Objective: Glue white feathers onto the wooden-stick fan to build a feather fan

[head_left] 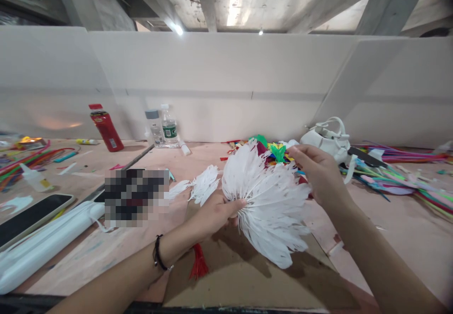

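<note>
A fan of white feathers [269, 205] spreads out over a brown board. My left hand [221, 212] grips the fan at its gathered base, with the thumb pressed on top. Below that hand shows a red tassel [199, 263]; where its upper end goes is hidden. My right hand [318, 170] is raised at the fan's upper right edge, thumb and forefinger pinched together. Whatever lies in that pinch is too small to make out. Behind the fingertips sits a bright green piece [278, 152]. More white feathers [205, 184] lie left of the fan.
Beneath the fan is the brown board [219, 285]. Along the white partition [219, 69] stand a red bottle [106, 128], a clear water bottle [170, 128] and a white bag [327, 142]. Colourful pipe cleaners [406, 177] lie right; a phone [33, 217] and white umbrella-like roll [53, 243] lie left.
</note>
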The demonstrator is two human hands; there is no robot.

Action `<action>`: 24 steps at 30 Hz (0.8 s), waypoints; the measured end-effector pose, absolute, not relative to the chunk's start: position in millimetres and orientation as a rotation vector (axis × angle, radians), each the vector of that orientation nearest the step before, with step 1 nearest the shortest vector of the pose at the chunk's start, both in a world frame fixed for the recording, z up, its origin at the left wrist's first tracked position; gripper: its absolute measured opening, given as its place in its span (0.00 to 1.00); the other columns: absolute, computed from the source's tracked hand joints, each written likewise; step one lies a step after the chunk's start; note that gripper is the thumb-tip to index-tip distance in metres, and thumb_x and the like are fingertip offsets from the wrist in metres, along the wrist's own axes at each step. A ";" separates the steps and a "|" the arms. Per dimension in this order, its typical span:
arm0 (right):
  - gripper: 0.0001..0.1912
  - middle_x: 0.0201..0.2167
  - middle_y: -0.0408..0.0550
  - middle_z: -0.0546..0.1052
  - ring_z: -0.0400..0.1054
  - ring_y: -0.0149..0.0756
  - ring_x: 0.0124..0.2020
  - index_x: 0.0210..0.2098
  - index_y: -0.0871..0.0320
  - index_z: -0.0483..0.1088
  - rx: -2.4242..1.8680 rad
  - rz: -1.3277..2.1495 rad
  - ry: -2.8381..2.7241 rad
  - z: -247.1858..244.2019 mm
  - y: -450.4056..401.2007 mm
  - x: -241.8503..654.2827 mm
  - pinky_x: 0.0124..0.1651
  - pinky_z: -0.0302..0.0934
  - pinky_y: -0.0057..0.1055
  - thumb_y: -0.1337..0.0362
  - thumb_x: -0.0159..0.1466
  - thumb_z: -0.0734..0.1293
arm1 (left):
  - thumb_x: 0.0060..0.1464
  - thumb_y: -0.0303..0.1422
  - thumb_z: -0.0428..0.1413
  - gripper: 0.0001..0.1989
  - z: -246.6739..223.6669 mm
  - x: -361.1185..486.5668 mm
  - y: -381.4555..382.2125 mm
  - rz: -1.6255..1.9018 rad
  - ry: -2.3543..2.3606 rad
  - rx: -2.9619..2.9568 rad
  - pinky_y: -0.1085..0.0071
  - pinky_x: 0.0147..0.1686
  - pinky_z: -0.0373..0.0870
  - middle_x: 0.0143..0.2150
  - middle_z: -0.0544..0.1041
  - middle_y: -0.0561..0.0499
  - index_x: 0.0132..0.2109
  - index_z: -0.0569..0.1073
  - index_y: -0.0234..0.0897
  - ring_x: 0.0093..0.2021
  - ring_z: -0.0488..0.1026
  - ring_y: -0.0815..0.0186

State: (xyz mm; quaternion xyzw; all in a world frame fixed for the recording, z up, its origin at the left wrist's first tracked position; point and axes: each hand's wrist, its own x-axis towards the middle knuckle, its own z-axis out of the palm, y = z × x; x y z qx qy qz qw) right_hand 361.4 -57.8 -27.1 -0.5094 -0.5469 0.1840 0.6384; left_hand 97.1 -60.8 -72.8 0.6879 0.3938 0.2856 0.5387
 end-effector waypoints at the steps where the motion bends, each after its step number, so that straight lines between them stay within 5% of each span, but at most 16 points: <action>1: 0.18 0.30 0.44 0.76 0.71 0.41 0.34 0.33 0.50 0.76 -1.187 0.450 -1.255 -25.2 -59.1 362.7 0.36 0.63 0.36 0.43 0.60 0.72 | 0.59 0.49 0.57 0.20 -73.4 96.9 -60.3 0.669 0.938 1.649 0.74 0.24 0.58 0.23 0.72 0.53 0.29 0.72 0.37 0.24 0.66 0.68; 5: 0.19 0.36 0.48 0.80 0.72 0.44 0.35 0.35 0.51 0.80 -1.363 0.628 -1.534 -17.1 -65.4 361.6 0.34 0.63 0.37 0.43 0.58 0.73 | 0.59 0.50 0.58 0.20 -72.5 97.7 -60.3 0.684 0.919 1.673 0.74 0.23 0.58 0.22 0.71 0.54 0.30 0.71 0.37 0.22 0.64 0.69; 8: 0.16 0.45 0.51 0.81 0.74 0.48 0.42 0.30 0.51 0.80 -1.323 0.607 -1.688 -15.4 -67.1 356.7 0.40 0.66 0.40 0.46 0.57 0.73 | 0.59 0.49 0.59 0.20 -69.4 98.7 -62.8 0.686 0.893 1.686 0.75 0.21 0.57 0.21 0.71 0.54 0.31 0.71 0.37 0.22 0.63 0.70; 17: 0.13 0.46 0.50 0.78 0.72 0.49 0.52 0.27 0.51 0.79 -1.157 0.379 -1.797 -21.0 -64.3 352.6 0.57 0.62 0.47 0.51 0.62 0.71 | 0.61 0.47 0.58 0.22 -60.2 97.8 -68.5 0.589 0.999 1.806 0.75 0.18 0.54 0.19 0.68 0.54 0.25 0.70 0.36 0.19 0.60 0.72; 24: 0.16 0.48 0.51 0.78 0.72 0.48 0.47 0.25 0.52 0.78 -1.264 0.393 -1.725 -20.4 -62.2 358.4 0.48 0.68 0.44 0.46 0.58 0.74 | 0.59 0.44 0.60 0.16 -70.9 98.5 -62.2 0.613 0.918 1.609 0.76 0.18 0.51 0.21 0.71 0.55 0.33 0.72 0.35 0.19 0.61 0.72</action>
